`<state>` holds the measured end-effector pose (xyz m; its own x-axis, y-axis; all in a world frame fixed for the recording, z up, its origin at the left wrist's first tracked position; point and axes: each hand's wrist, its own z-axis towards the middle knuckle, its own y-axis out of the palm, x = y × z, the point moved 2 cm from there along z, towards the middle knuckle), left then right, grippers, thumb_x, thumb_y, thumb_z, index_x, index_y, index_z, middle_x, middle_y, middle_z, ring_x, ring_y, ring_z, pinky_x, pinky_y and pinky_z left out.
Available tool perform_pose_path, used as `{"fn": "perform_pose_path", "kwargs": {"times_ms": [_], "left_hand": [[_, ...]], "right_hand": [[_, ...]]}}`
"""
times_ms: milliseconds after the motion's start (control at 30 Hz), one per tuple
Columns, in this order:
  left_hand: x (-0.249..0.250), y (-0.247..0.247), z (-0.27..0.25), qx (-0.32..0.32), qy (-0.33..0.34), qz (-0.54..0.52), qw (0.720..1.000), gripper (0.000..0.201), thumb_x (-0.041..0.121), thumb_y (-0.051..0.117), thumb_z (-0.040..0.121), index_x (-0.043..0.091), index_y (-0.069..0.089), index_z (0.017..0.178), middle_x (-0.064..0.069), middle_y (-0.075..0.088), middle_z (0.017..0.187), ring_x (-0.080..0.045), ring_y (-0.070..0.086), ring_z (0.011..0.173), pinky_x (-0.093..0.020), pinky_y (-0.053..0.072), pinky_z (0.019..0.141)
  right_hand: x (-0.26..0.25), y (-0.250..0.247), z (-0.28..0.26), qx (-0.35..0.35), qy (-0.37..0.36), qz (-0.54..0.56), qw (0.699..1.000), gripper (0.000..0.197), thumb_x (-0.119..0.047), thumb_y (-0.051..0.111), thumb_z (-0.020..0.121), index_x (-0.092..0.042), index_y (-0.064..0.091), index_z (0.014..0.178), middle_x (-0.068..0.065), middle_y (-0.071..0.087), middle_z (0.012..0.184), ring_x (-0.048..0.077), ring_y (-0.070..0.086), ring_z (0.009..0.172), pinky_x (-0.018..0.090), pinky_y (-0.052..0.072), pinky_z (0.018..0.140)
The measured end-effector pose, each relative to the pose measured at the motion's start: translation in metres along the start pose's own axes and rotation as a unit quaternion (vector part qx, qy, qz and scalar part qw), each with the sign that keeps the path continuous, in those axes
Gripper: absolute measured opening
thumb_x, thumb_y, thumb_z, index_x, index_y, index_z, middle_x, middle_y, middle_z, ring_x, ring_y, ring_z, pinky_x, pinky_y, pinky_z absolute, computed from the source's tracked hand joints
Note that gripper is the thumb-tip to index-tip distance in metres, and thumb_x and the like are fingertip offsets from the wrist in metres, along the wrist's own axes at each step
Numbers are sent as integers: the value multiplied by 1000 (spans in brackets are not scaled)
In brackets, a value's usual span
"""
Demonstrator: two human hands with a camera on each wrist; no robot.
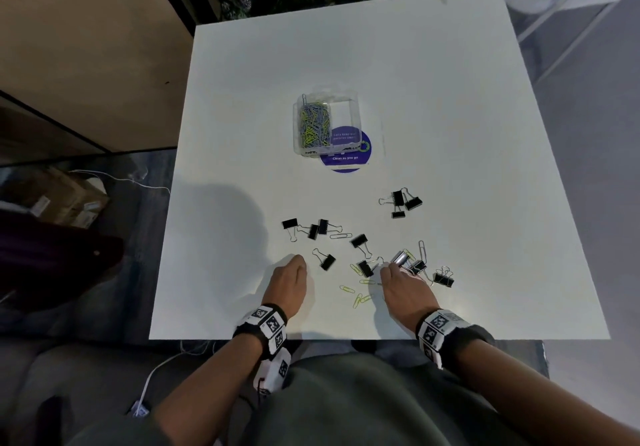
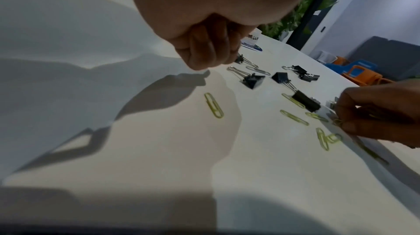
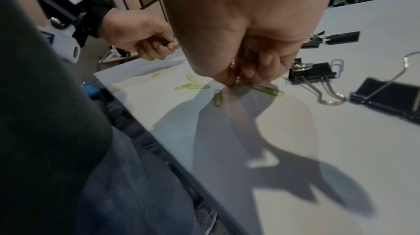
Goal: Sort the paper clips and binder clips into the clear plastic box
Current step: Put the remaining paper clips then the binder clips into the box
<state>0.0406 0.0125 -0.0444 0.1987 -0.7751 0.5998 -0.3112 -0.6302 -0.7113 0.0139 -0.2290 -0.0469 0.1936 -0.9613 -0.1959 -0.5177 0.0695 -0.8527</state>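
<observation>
The clear plastic box (image 1: 348, 118) stands mid-table, its left compartment full of green and grey paper clips (image 1: 313, 123). Black binder clips (image 1: 360, 240) and green paper clips (image 1: 358, 298) lie scattered near the front edge. My left hand (image 1: 294, 267) is curled in a fist just above the table; in the right wrist view it grips a black binder clip (image 3: 167, 42). My right hand (image 3: 238, 79) holds a few paper clips bunched in its curled fingers, and its fingertips (image 3: 229, 81) pinch down at a green paper clip (image 3: 269, 90) on the table.
A round purple sticker (image 1: 346, 160) lies partly under the box. A separate cluster of binder clips (image 1: 401, 201) sits to the right of centre. The white table (image 1: 433, 99) ends at my lap; plants stand beyond its far edge.
</observation>
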Motion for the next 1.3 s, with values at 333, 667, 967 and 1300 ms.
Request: {"fn": "perform_pose_path", "kwargs": {"times_ms": [333,667,967,1300], "left_hand": [[-33,3,-24,-4,17,31,999,19,7,38,96,16,54,94,3,57,93,-13,55,84,-25,44,78],[-22,21,-36,-13,-13,164,986,5,16,50,96,14,55,97,2,57,99,-21,60,83,-26,40,68],[-3,15,-22,-39,-11,110,993,11,14,36,99,13,38,88,-5,53,79,-24,48,66,-31,31,58],[39,-15,53,-7,17,-79,997,10,7,35,95,13,38,87,-4,53,76,-26,50,69,-41,47,69]], "right_hand": [[15,4,-8,11,-44,124,991,49,2,47,79,-11,44,126,8,46,123,31,59,90,35,47,59],[40,-6,-20,-9,3,214,977,31,-34,24,82,-15,45,71,3,52,67,21,50,61,29,33,57],[33,8,-19,18,-56,65,996,39,-53,40,91,-22,53,110,5,69,89,27,65,75,29,41,60],[30,5,-13,-31,1,39,999,28,-36,39,92,-22,60,106,2,69,95,22,66,79,30,52,67]]}}
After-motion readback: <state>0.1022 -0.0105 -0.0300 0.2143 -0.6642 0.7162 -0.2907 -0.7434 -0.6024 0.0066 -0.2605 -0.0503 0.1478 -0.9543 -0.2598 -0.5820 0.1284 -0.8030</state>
